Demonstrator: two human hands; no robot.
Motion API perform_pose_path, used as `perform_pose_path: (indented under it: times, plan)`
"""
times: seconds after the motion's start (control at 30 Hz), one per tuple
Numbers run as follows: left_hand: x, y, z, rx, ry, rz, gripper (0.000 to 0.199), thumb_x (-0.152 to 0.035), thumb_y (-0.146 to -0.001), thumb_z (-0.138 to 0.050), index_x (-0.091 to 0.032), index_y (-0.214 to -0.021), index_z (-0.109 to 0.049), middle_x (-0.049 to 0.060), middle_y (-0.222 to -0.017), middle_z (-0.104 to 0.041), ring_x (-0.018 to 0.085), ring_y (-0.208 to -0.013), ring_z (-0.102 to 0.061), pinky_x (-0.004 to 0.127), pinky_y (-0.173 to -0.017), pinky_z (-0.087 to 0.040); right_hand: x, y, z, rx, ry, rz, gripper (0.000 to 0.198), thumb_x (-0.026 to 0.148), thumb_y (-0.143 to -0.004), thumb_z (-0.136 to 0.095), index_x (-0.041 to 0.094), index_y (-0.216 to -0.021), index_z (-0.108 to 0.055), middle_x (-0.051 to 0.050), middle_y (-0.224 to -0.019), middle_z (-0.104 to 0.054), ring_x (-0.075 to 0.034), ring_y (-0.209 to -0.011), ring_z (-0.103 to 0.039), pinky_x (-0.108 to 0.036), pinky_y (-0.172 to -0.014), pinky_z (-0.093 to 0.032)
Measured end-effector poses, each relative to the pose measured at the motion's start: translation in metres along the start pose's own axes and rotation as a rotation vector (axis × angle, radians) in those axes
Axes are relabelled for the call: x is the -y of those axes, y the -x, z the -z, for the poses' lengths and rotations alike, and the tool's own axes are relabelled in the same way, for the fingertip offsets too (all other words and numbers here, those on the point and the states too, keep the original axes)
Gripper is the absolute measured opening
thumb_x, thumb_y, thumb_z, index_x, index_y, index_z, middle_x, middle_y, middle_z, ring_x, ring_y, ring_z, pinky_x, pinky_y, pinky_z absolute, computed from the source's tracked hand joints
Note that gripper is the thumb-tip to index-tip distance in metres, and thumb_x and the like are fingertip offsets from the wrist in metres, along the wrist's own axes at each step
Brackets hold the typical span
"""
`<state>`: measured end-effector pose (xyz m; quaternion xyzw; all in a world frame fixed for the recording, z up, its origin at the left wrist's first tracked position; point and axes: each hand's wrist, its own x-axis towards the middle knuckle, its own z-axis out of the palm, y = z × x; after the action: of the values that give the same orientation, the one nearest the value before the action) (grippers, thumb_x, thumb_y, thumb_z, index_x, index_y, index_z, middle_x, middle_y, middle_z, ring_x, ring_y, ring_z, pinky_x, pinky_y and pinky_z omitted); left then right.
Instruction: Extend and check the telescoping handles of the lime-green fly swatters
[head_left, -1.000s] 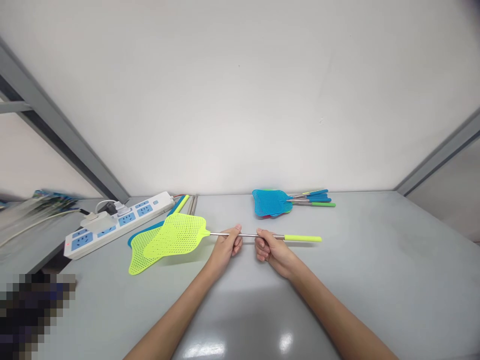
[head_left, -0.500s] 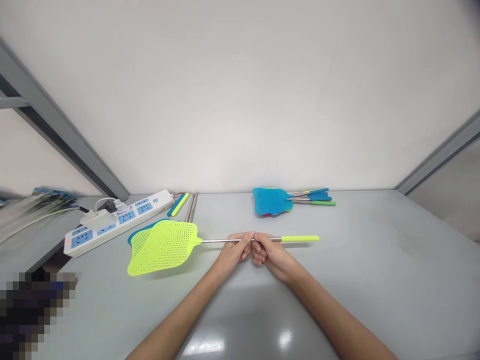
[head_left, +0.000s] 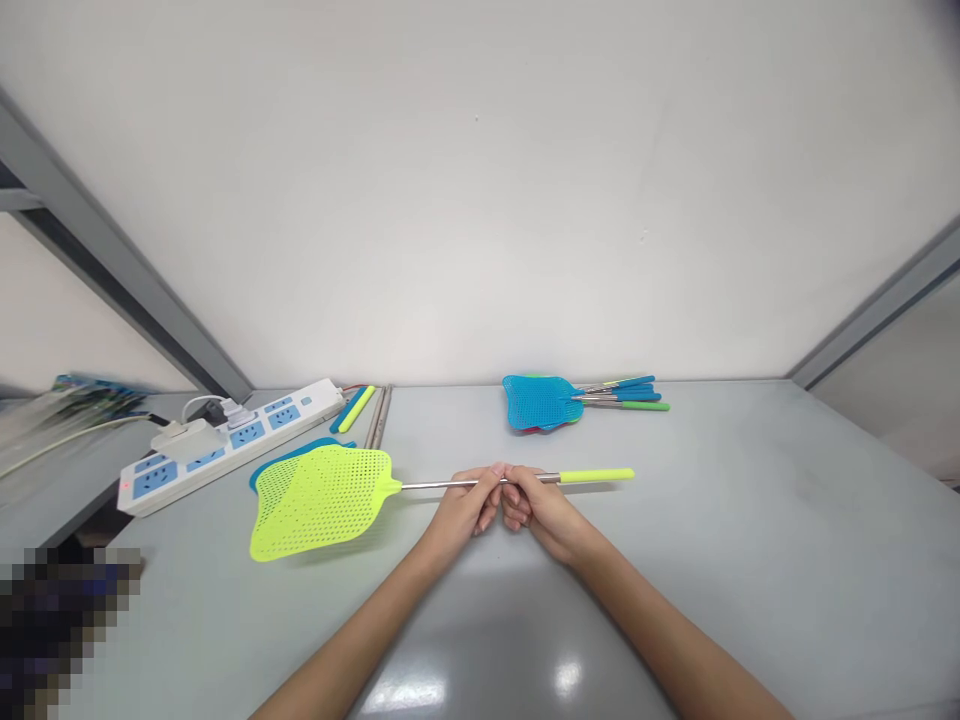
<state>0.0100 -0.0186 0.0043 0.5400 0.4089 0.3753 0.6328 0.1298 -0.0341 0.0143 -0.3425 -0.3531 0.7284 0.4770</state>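
A yellow-green fly swatter [head_left: 326,503] with a perforated head lies crosswise before me, its head to the left and its yellow-green grip to the right. My left hand [head_left: 474,500] is closed around the thin metal rod. Beside it, my right hand [head_left: 534,503] is closed on the thicker part of the rod, just left of the grip. The two hands touch, thumbs on top. Partly under the swatter's head is a blue swatter head [head_left: 266,466]. The rod inside my fingers is hidden.
A stack of fly swatters [head_left: 544,402], blue on top, lies by the wall. On the left are a white power strip [head_left: 225,455] with plugs in it, blue and yellow-green handle sleeves [head_left: 355,410] and metal rods [head_left: 380,418]. Plastic-wrapped items [head_left: 82,425] lie further left.
The yellow-green swatter's head has dipped slightly down and left. Both hands keep their hold on the rod, and the whole view has shifted a little.
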Motion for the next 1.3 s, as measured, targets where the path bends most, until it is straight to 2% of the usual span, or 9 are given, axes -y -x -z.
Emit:
perform_pose_path:
  times: [0.27, 0.47, 0.63, 0.8, 0.97, 1.17, 1.3]
  plan:
    - [-0.001, -0.0012, 0.0001, 0.023, -0.013, -0.019, 0.042, -0.05, -0.075, -0.042, -0.016, -0.051, -0.043, -0.006, -0.033, -0.037, 0.005, -0.029, -0.028, 0.019, -0.033, -0.021, -0.0009, 0.0001, 0.0011, -0.003, -0.01, -0.012, 0.036, 0.033, -0.074, -0.049, 0.017, -0.042, -0.039, 0.007, -0.038, -0.028, -0.006, -0.035, -0.027, -0.022, -0.04, -0.027]
    - [-0.004, 0.0002, 0.0016, 0.082, -0.06, -0.049, 0.038, -0.047, -0.077, -0.042, -0.014, -0.062, -0.054, -0.005, -0.035, -0.041, 0.006, -0.031, -0.031, 0.02, -0.038, -0.025, -0.0039, -0.002, 0.0015, -0.02, -0.02, 0.021, 0.035, 0.032, -0.072, -0.05, 0.017, -0.043, -0.039, 0.007, -0.038, -0.028, -0.006, -0.035, -0.026, -0.022, -0.04, -0.027]
    - [-0.0023, -0.0001, 0.0029, 0.088, 0.023, -0.035, 0.04, -0.044, -0.079, -0.039, -0.015, -0.054, -0.049, -0.003, -0.035, -0.041, 0.009, -0.038, -0.039, 0.022, -0.043, -0.029, -0.0058, -0.0033, 0.0017, -0.026, -0.024, 0.029, 0.036, 0.032, -0.073, -0.049, 0.017, -0.042, -0.039, 0.007, -0.036, -0.028, -0.006, -0.035, -0.026, -0.022, -0.04, -0.025]
    - [-0.0032, 0.0003, 0.0022, 0.088, 0.136, 0.044, 0.038, -0.041, -0.078, -0.041, -0.015, -0.051, -0.045, -0.004, -0.035, -0.039, 0.008, -0.037, -0.038, 0.021, -0.042, -0.027, -0.0063, -0.0036, 0.0002, -0.048, -0.016, 0.044, 0.035, 0.033, -0.073, -0.048, 0.017, -0.043, -0.04, 0.007, -0.036, -0.028, -0.006, -0.035, -0.025, -0.022, -0.039, -0.025]
    - [-0.0072, 0.0016, 0.0006, 0.083, 0.155, 0.053, 0.035, -0.038, -0.078, -0.044, -0.015, -0.052, -0.047, -0.004, -0.035, -0.04, 0.008, -0.036, -0.037, 0.021, -0.042, -0.028, -0.0062, -0.0034, -0.0001, -0.048, -0.013, 0.041, 0.035, 0.034, -0.073, -0.048, 0.017, -0.043, -0.04, 0.006, -0.037, -0.031, -0.006, -0.035, -0.026, -0.022, -0.04, -0.025]
    - [-0.0074, 0.0026, -0.0004, 0.095, 0.192, 0.034, 0.036, -0.036, -0.079, -0.043, -0.015, -0.049, -0.046, -0.004, -0.035, -0.041, 0.01, -0.041, -0.045, 0.021, -0.046, -0.032, -0.0018, -0.0028, 0.0043, 0.041, -0.042, -0.011, 0.036, 0.036, -0.072, -0.053, 0.017, -0.045, -0.04, 0.006, -0.04, -0.033, -0.007, -0.038, -0.031, -0.023, -0.043, -0.026]
    - [-0.0058, 0.0021, 0.0003, 0.105, 0.208, 0.042, 0.036, -0.035, -0.08, -0.041, -0.015, -0.05, -0.047, -0.004, -0.036, -0.041, 0.009, -0.04, -0.044, 0.021, -0.046, -0.032, -0.0004, -0.0026, 0.0059, 0.066, -0.059, -0.038, 0.037, 0.038, -0.072, -0.054, 0.017, -0.045, -0.04, 0.006, -0.041, -0.033, -0.007, -0.039, -0.034, -0.023, -0.045, -0.027]
